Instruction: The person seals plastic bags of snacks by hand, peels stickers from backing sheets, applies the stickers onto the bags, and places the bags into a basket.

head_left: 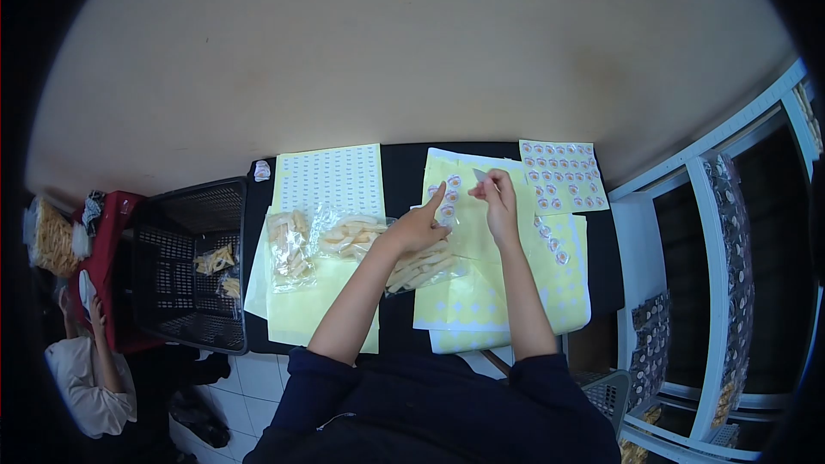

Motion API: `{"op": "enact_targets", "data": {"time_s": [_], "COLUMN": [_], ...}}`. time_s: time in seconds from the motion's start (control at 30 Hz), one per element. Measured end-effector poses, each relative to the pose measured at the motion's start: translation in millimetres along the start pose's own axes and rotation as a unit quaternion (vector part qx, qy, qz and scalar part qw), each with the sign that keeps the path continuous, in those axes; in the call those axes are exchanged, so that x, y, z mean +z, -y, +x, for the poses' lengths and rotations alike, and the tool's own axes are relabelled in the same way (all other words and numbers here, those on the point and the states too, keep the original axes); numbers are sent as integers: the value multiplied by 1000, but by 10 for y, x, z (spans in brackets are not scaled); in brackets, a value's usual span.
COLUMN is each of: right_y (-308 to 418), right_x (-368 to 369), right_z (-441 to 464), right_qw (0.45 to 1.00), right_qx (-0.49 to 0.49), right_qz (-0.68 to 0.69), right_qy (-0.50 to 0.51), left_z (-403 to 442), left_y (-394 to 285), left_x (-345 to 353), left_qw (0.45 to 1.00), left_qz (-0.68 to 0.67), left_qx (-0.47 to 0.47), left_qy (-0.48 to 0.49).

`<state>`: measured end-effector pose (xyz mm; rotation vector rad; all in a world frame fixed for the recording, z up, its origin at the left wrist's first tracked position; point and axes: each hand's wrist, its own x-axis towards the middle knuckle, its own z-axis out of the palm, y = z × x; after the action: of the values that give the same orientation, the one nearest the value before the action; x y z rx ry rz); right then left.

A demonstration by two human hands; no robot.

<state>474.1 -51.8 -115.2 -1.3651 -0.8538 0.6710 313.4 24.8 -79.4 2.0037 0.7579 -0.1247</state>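
A yellow sticker sheet (464, 245) with a short row of round printed stickers (454, 196) lies in front of me. My left hand (418, 228) rests on its left side, index finger stretched out beside the stickers and thumb apart. Just right of that row, my right hand (498, 198) is closed in a pinch on a small pale sticker (480, 175), seen partly edge-on. Beneath my left forearm is a clear bag of pale stick-shaped snacks (425, 267). Two more such bags, one snack bag (291, 249) and another snack bag (351, 236), lie to the left.
A fuller sticker sheet (563, 176) lies at right, and a label sheet (331, 176) with small print at left. A black basket (232, 241) holding some packed snacks stands left of the black table. Farther left, a person (90, 378) works by a red surface. Shelving (713, 292) stands right.
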Motion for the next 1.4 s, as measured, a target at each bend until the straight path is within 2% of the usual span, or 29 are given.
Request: {"op": "enact_targets", "data": {"time_s": [0.03, 0.07, 0.1, 0.13, 0.2, 0.23, 0.27, 0.3, 0.33, 0.37, 0.43, 0.5, 0.57, 0.6, 0.63, 0.7, 0.77, 0.8, 0.83, 0.87, 0.9, 1.0, 1.07, 1.23, 1.4], "right_y": [102, 206, 328, 412, 472, 503, 541, 593, 655, 738, 950, 1027, 1068, 1063, 1072, 1121, 1223, 1280, 1317, 1334, 1419, 1495, 1545, 1552, 1615], "right_x": [3, 25, 64, 99, 163, 218, 293, 379, 459, 534, 711, 860, 959, 995, 1062, 1236, 1447, 1539, 1626, 1636, 1723, 1841, 1922, 2043, 2098], "right_z": [-143, -297, -462, -625, -958, -1046, -1133, -1232, -1317, -1366, -1378, -1372, -1390, -1404, -1426, -1471, -1522, -1526, -1523, -1509, -1554, -1656, -1637, -1585, -1605], "right_qw": [998, 998, 997, 993, 992, 991, 990, 995, 992, 992, 969, 970, 961, 952, 952, 963, 966, 990, 988, 954, 945, 929, 845, 844, 832], "right_qx": [3, 3, -8, -20, -23, -29, -33, -15, 4, 5, 99, 78, 72, 82, 81, 86, 99, -24, -148, -245, -270, -312, -448, -453, -459], "right_qz": [54, 53, 41, 30, 41, 53, 58, 90, 119, 120, 217, 225, 260, 285, 283, 234, 218, 114, 8, -170, -170, -199, -292, -286, -308], "right_qy": [-29, -32, -71, -111, -117, -118, -120, -46, 29, 28, 71, 53, 54, 81, 84, 104, 99, 75, 49, -22, -70, -25, 0, 30, 35], "left_z": [-40, -72, -84, -89, -175, -229, -301, -369, -429, -512, -730, -935, -1263, -1376, -1487, -1751, -1952, -2049, -2148, -2234, -2300, -2457, -2541, -2614, -2639], "left_y": [-20, -25, -3, 22, 4, -25, -35, -15, 22, 53, 36, 144, 163, 281, 345, 449, 482, 496, 518, 531, 545, 625, 643, 744, 787], "left_x": [-30, -47, -40, -30, -39, -65, -70, -77, -110, -126, -226, -343, -425, -460, -428, -385, -370, -384, -426, -477, -517, -578, -640, -708, -769], "left_qw": [999, 995, 995, 985, 955, 956, 927, 891, 893, 894, 847, 865, 791, 789, 788, 862, 849, 836, 836, 828, 819, 822, 821, 818, 837], "left_qz": [-48, -96, -96, -167, -273, -266, -336, -406, -385, -385, -484, -454, -589, -600, -601, -483, -497, -509, -508, -518, -529, -527, -532, -535, -506], "left_qx": [15, 30, 31, 49, 89, 94, 118, 139, 166, 165, 139, 153, 119, 113, 115, 134, 154, 175, 174, 180, 187, 181, 179, 190, 191], "left_qy": [1, 2, 4, -17, -77, -80, -115, -146, -161, -160, -168, -149, -116, -62, -65, -72, -94, -109, -113, -116, -119, -118, -102, -88, -83]}}
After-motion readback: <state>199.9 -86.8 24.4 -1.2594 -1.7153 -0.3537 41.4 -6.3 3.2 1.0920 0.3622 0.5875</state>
